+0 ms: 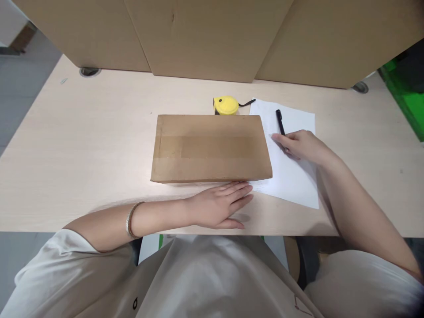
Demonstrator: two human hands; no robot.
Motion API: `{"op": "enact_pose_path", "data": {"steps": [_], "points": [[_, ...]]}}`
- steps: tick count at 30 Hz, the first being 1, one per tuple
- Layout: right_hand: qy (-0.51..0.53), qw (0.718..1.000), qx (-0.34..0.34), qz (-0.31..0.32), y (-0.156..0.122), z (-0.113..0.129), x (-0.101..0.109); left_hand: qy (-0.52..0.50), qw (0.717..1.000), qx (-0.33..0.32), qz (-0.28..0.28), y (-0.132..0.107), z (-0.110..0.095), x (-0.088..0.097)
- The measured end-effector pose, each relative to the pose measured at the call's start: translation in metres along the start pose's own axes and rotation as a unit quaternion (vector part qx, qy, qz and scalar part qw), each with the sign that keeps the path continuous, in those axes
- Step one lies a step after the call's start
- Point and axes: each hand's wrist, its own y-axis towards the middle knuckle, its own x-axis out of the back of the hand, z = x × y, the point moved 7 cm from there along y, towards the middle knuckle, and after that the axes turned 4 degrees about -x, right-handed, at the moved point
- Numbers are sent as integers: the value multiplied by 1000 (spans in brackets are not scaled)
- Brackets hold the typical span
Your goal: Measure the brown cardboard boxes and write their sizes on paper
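Observation:
A flat brown cardboard box (210,148), taped along its top, lies in the middle of the pale wooden desk (82,145). My left hand (220,205) rests flat on the desk just in front of the box, fingers stretched out toward the paper's near corner. My right hand (300,145) is closed around a black pen (280,122), whose top end points away from me. The hand and pen sit on a white sheet of paper (291,176) to the right of the box. A yellow tape measure (225,105) lies behind the box.
Brown cardboard panels (205,35) stand along the back of the desk. Cable grommets sit at the back left (89,71) and back right (360,87). A green object (409,99) is beyond the desk's right end. I wear a bracelet (130,219) on my left wrist.

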Motion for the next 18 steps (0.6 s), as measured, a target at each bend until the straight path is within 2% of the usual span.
{"op": "enact_pose_path", "data": {"steps": [3, 6, 8, 11, 12, 15, 18], "points": [[-122, 990, -53, -48, 3, -7, 2, -5, 1000, 6, 2, 0, 1, 1], [-139, 987, -50, -64, 7, -1, 8, -7, 1000, 11, 3, 0, 1, 2], [-132, 987, -14, -92, 12, 17, 20, -5, 1000, 11, 2, 0, 1, 3], [-151, 970, 78, -172, 25, 68, 40, 7, 1000, 8, -2, 0, 0, 4], [-166, 966, 98, -170, 34, 87, 39, 14, 1000, 6, -3, 0, 0, 4], [-185, 967, 140, -105, 77, 135, 21, 35, 999, 5, 3, 1, -1, 5], [-201, 948, 247, 4, 126, 170, -7, 49, 999, 11, 20, 3, 0, 4]]}}
